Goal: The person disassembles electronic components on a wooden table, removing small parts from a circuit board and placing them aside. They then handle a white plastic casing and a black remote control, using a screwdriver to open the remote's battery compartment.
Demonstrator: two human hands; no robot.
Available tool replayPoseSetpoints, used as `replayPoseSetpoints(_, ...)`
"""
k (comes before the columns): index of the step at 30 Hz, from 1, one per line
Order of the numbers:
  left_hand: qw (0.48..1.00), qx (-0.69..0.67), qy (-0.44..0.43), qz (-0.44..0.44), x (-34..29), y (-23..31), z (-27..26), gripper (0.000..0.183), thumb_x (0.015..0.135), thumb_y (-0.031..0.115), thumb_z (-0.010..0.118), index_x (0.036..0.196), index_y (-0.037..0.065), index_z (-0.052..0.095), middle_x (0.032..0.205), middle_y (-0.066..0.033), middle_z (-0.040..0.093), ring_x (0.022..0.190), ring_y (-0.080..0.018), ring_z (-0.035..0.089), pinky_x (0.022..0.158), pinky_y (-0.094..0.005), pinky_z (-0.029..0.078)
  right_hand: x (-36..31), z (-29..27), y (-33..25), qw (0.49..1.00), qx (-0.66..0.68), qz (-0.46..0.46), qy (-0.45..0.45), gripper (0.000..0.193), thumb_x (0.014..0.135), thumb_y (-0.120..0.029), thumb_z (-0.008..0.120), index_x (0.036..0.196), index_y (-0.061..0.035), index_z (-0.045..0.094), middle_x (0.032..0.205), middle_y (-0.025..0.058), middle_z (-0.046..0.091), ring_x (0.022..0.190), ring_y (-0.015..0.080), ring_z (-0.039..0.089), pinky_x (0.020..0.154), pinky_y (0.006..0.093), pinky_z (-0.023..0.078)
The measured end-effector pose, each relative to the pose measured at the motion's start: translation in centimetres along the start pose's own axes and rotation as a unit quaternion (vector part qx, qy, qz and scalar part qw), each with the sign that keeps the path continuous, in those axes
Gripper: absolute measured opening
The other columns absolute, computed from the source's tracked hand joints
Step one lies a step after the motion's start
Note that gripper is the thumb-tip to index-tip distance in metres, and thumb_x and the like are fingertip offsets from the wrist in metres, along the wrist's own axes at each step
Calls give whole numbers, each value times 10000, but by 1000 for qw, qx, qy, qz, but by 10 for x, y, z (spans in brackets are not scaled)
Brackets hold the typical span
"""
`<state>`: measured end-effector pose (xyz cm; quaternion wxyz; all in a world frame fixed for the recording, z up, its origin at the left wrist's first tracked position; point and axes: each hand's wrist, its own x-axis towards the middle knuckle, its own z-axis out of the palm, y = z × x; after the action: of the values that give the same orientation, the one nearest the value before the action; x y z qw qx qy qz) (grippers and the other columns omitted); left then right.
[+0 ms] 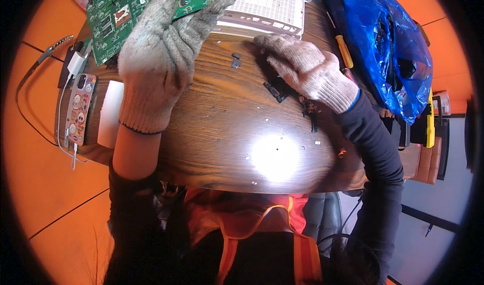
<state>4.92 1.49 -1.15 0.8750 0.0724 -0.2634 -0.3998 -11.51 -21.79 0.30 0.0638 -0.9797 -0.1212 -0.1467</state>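
Observation:
A knit work glove covers my left hand (161, 48), which grips the near edge of a green circuit board (116, 20) at the upper left. One digit lies over the board's face while the others run along its lower edge. My right hand (307, 65), gloved too, hovers over the table's right half, its fingers slightly bent, thumb apart, and nothing seen in it. Close to it lie a small black part (275, 92) and some dark broken scraps (308, 105). Small grey pieces (236, 60) rest between my hands.
A white slotted casing (262, 5) stands at the back. On the right are an orange-handled screwdriver (344, 50) and a blue plastic bag (388, 48). At left, a phone in a decorated case (80, 108) with cables lies beside a white paper piece (111, 113). Crumbs dot the wooden table (212, 159).

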Motion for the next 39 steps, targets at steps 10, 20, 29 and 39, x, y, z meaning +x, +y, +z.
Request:
replayPoseSetpoints(10, 985, 43, 72, 151, 10, -7, 33, 417, 1087, 116, 371, 1450, -89, 383, 1458, -278, 487, 1334, -432, 509, 1119, -528, 479, 33, 25, 10, 948, 310, -26, -74, 393, 1040, -254, 538, 1385, -76, 598, 1359, 188, 623, 1267, 319, 591, 1091, 396, 455)
replayPoseSetpoints(20, 969, 109, 63, 214, 13, -4, 33, 394, 1084, 96, 361, 1427, -90, 415, 1411, -274, 535, 1293, -407, 557, 1091, -512, 514, 91, 55, -5, 928, 346, -97, -95, 488, 1060, -421, 493, 1402, -85, 583, 1403, 166, 601, 1297, 304, 574, 1112, 383, 440)
replayPoseSetpoints(29, 988, 36, 32, 144, 14, -5, 30, 432, 1092, 122, 327, 1442, -129, 362, 1437, -321, 483, 1317, -449, 519, 1093, -511, 515, 42, 41, -18, 778, 575, -208, -146, 404, 1067, -291, 514, 1234, 52, 647, 1265, 226, 655, 1265, 328, 581, 1097, 399, 433)
replayPoseSetpoints(39, 998, -47, -45, 24, 9, 5, 3, 474, 1103, 184, 377, 1467, -114, 315, 1459, -325, 449, 1337, -454, 495, 1170, -527, 425, 0, 8, -4, 876, 467, -109, -55, 322, 1051, -198, 561, 1257, 29, 662, 1336, 193, 644, 1276, 317, 592, 1099, 383, 454)
